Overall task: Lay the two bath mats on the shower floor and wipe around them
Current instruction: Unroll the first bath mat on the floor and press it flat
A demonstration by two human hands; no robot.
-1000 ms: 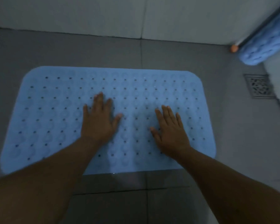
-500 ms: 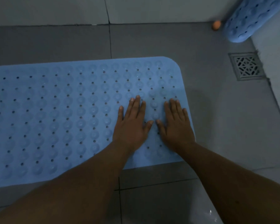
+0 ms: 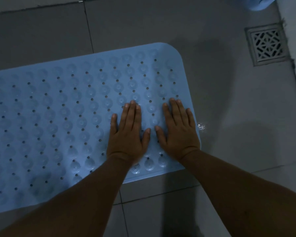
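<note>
Pressing flat, fingers straight and close together, the left hand and right hand pin the blue bath mat at its three o'clock end. Wet shower floor could let it slide. Open tile stretches toward the drain at two o'clock; the second mat barely shows at one o'clock.

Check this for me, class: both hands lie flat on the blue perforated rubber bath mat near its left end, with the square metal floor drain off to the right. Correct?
Not quite. In the head view the left hand and right hand lie flat on the blue perforated rubber bath mat near its right end, not its left. The square metal floor drain is indeed off to the right.
</note>
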